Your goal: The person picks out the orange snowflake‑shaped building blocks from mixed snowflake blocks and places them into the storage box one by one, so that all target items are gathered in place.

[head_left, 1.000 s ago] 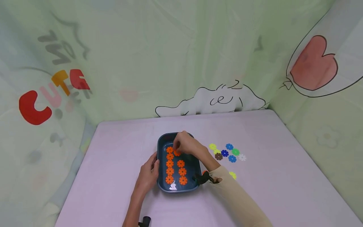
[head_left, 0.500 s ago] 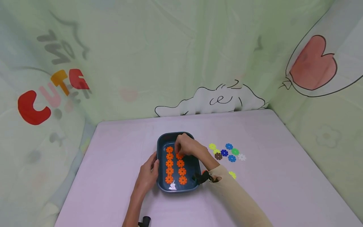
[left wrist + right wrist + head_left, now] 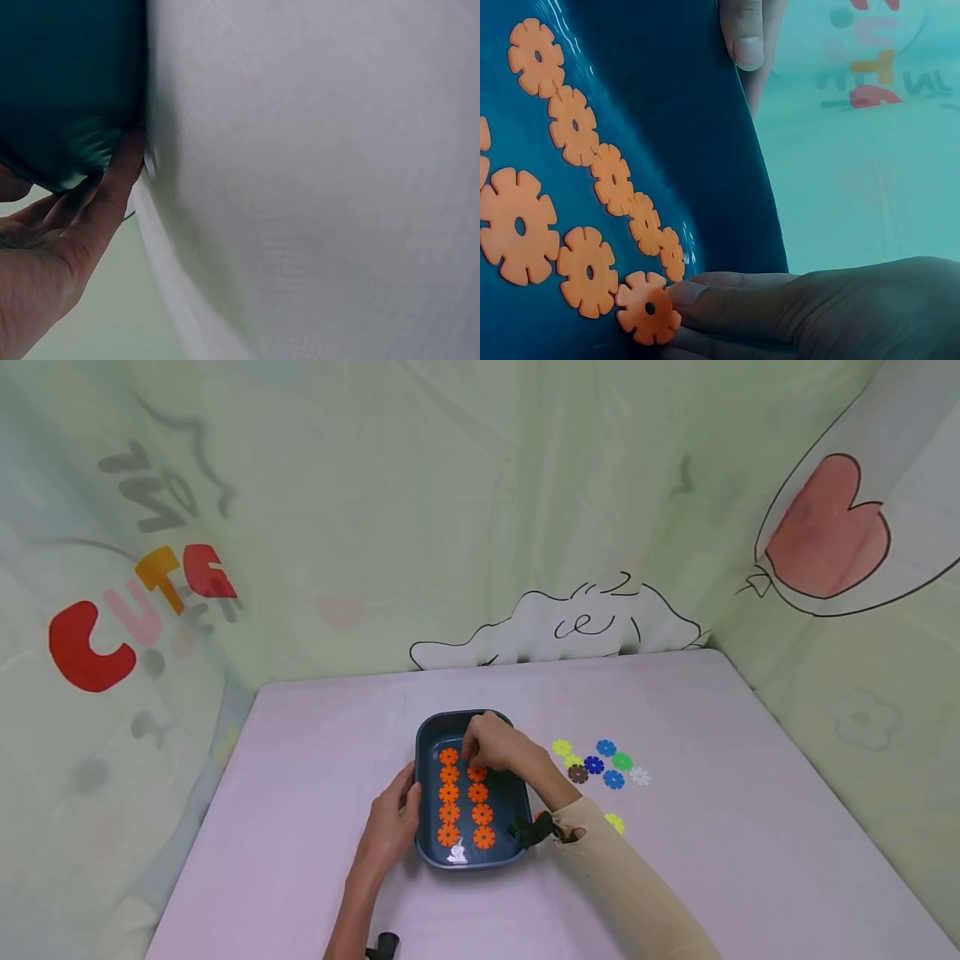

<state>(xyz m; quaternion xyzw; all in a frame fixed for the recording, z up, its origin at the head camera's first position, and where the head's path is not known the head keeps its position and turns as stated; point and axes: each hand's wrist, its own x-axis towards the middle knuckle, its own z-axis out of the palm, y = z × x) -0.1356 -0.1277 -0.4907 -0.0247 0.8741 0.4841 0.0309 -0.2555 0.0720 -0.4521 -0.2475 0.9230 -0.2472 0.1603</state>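
Note:
A dark blue tray (image 3: pixel 491 866) lies on the table, with orange notched plastic discs in two columns inside. My left hand (image 3: pixel 393 814) grips the tray's left wall. In the right wrist view its thumb (image 3: pixel 748 49) hooks over the rim, and in the left wrist view its fingers (image 3: pixel 112 184) lie along the outside. My right hand (image 3: pixel 495 743) reaches into the tray and pinches an orange notched disc (image 3: pixel 649 307) at the far end of the right column. That disc sits close to its neighbour (image 3: pixel 589 271). The left column (image 3: pixel 448 793) runs parallel beside it.
Right of the tray lie several loose notched discs: yellow (image 3: pixel 562 747), blue (image 3: pixel 614 779), green (image 3: pixel 622 762), brown (image 3: pixel 577 773) and white (image 3: pixel 641 776). Another yellow disc (image 3: pixel 615 823) lies nearer, by the right sleeve (image 3: pixel 622 877). A printed curtain (image 3: pixel 337 527) stands behind the table.
My right hand has brought the pinched orange disc slightly nearer and to the right, closing the gap to the right column. The left hand and the tray have stayed put.

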